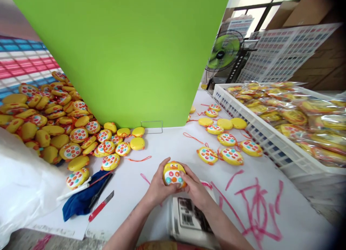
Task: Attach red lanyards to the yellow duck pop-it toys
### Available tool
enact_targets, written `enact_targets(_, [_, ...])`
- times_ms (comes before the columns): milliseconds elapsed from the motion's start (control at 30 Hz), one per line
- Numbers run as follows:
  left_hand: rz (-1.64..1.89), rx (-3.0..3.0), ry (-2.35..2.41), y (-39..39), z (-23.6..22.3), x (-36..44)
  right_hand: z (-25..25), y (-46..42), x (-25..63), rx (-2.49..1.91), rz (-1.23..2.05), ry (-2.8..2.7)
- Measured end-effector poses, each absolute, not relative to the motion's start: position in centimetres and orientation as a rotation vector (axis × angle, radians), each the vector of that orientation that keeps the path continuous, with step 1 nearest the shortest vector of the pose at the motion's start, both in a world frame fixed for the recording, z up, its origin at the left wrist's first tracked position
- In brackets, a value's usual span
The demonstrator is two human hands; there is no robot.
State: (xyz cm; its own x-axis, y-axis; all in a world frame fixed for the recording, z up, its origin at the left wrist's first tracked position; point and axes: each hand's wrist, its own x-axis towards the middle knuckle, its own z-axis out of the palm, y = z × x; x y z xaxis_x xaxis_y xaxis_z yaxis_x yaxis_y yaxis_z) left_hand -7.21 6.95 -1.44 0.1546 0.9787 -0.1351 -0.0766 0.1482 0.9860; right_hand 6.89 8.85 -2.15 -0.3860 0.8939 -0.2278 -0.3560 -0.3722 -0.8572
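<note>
- As we look down, we see the yellow duck toy point(174, 166) above the white table point(167, 145), between our hands, face and coloured buttons turned up.
- We have the left hand point(158, 183) curled half-closed around the toy's left side, thumb at its lower edge.
- We have the right hand point(196, 190) half-closed too, gripping the right side — one fingertip by the buttons.
- Below them we find a packet point(177, 230) with a barcode label point(187, 218), its small print too blurred to read.
- To the right we see pink strokes point(258, 206) on the table — we cannot tell whether they spell anything.
- On the fan point(229, 48) we notice pale hub lettering, too small to read.
</note>
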Motion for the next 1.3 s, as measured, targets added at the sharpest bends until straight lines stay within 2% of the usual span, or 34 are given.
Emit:
enact_targets(167, [0.956,1.643,1.268,10.0,-2.2,-10.1,-2.9,11.3,9.1,-0.991,1.701,-0.649])
enact_targets(300, [0.801,1.964,2.033,14.4,-3.5,-14.8,-3.0,13.7,12.0,-0.888,1.473,-0.338])
enact_targets(367, [0.603,1.961,2.329,15.9,-4.5,-16.9,-3.1,13.6,12.3,-0.878,1.527,-0.301])
enact_targets(433, [0.478,2.03,2.409,16.6,-5.4,-18.1,-3.2,12.7,11.6,-0.903,1.645,-0.335])
enact_targets(600, [0.642,2.081,2.26,15.7,-6.3,-17.7,-3.6,10.3,7.9,-0.929,1.878,-0.494])
enact_targets(733, [0.965,1.748,1.95,13.2,-6.3,-14.6,-3.6,10.1,6.4,-0.982,1.892,-0.553])
enact_targets(833, [1.08,1.401,1.604,11.0,-6.1,-11.7,-3.5,10.3,6.0,-0.987,1.854,-0.571])
enact_targets(967, [1.089,1.161,1.301,9.4,-4.6,-9.3,-2.9,10.0,6.4,-0.897,1.857,-0.72])
enact_targets(1167, [0.962,1.256,1.265,9.2,-1.4,-9.3,-2.1,9.7,7.6,-0.874,1.85,-0.99])
enact_targets(1300, [0.916,1.302,1.248,8.8,-1.2,-9.0,-2.2,9.8,7.8,-0.934,1.806,-1.005])
